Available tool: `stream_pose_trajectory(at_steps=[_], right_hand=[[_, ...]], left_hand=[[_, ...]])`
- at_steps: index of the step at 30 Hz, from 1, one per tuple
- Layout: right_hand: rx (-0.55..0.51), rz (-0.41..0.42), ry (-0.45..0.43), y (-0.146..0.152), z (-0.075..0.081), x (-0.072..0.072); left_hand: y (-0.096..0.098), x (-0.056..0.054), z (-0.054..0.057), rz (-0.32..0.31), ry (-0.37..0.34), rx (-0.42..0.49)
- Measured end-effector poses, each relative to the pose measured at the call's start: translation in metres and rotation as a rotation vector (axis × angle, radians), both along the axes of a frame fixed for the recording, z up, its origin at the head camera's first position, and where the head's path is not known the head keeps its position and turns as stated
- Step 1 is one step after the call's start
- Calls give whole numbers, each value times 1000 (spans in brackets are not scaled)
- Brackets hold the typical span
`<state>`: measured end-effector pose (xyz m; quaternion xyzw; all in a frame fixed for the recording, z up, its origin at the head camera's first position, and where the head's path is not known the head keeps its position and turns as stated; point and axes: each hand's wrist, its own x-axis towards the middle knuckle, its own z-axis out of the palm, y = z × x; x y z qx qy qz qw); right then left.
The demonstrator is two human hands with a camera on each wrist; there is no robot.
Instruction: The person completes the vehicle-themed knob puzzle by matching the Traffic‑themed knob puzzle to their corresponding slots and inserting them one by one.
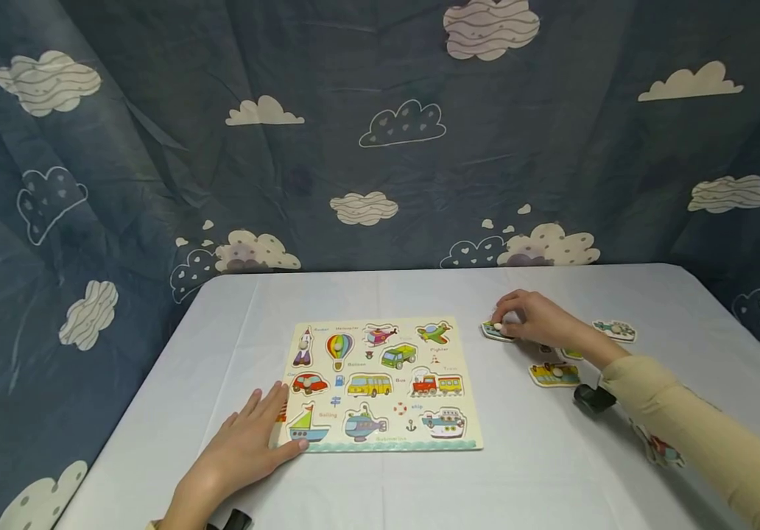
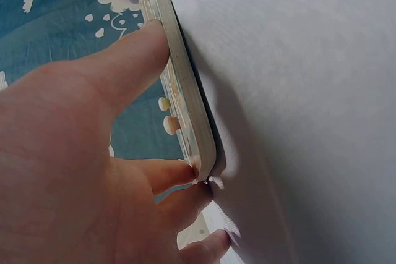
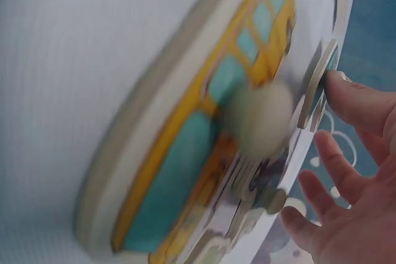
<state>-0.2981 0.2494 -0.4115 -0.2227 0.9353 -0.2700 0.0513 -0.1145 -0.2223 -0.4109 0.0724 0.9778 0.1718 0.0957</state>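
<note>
A cream puzzle board (image 1: 380,434) with vehicle pictures lies on the white table. My left hand (image 1: 241,445) rests at its lower left corner, fingers spread, thumb (image 2: 139,51) on the front edge. Two small knobs (image 2: 171,125) stick up beyond that edge in the left wrist view. To the right of the board, my right hand (image 1: 535,318) pinches the knob of a flat puzzle piece (image 1: 494,333). Much of this piece's picture is hidden by the fingers. A yellow bus piece (image 1: 554,375) with a round knob (image 3: 263,120) lies nearer me, below the right wrist.
Several more pieces lie around the right forearm: a pale vehicle piece (image 1: 614,330), a partly covered green-edged piece (image 1: 572,354) and a red-and-white piece (image 1: 663,452) by the sleeve. Behind the table (image 1: 413,489) hangs a dark cloth (image 1: 327,66) with clouds.
</note>
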Motion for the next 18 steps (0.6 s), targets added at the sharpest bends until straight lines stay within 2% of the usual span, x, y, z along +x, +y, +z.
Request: stream_pose_trajectory(at_steps=[10, 18], right_hand=[[-73, 32, 10, -22, 10, 18], [-144, 97, 24, -39, 17, 32]], left_hand=[[1, 0, 1, 4, 3, -3], [1, 1, 2, 4, -5, -4]])
